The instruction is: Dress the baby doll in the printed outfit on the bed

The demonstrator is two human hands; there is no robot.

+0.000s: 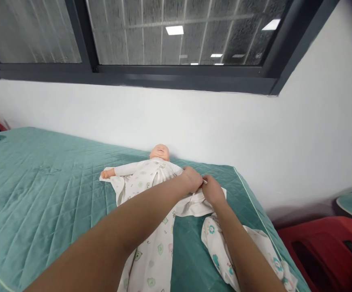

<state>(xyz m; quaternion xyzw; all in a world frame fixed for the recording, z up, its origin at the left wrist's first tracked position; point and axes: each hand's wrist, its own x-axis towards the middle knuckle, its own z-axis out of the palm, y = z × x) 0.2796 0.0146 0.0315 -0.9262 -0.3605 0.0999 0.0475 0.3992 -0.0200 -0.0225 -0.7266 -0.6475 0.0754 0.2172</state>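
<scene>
Item: baby doll (pixel 155 169), lying on its back at about 12 o'clock from the hands' side of the bed, head toward the wall, one arm (pixel 115 172) stretched out toward 9 o'clock. It is dressed in a white printed garment (pixel 151 251) whose long lower part runs down toward 6 o'clock, under the left forearm. Left hand (pixel 192 179): reaches in from 7 o'clock and rests at the doll's side toward 3 o'clock, its grip curled closed on the white flap (pixel 194 207) of cloth that spreads out there. Right hand (pixel 212 190): just beside the left one, at its 4 o'clock, nearly touching it, its grip pinched together on the upper edge of the same flap; the fingertips themselves are hidden behind the knuckles. Second printed cloth (pixel 222 253): loose, crumpled, lying at 5 o'clock under the right forearm, near the bed's edge. Bed (pixel 42 182): covered with a teal quilted spread with pale piping. Surroundings: white wall (pixel 254 129) behind the doll; dark-framed window (pixel 163 77) above at 12 o'clock, ceiling lights reflected in its glass; red moulded object (pixel 315 243) at 3 o'clock, off the bed.
</scene>
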